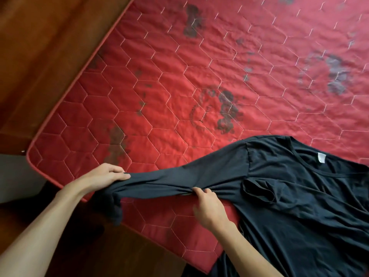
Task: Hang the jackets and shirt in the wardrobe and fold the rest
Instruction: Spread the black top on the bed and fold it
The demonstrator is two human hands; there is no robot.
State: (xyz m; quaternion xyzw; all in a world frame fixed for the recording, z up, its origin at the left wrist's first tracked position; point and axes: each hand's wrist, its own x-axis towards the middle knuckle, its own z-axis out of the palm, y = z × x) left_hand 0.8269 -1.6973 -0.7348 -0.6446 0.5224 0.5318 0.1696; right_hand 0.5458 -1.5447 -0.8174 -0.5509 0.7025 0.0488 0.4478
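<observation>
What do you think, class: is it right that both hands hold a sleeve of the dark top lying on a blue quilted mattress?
No: the head view shows the quilted mattress is red, not blue. Otherwise right: left hand and right hand hold a sleeve of the dark top lying on it.

Bare left hand (100, 177), bare right hand (209, 207)

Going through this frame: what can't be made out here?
Head view:
- The top: hem and far side are cut off by the right and bottom edges.
- The sleeve end: hangs below the left hand, dark against the dark floor, so the cuff shape is unclear.
- Wardrobe and other clothes: outside the frame.
</observation>
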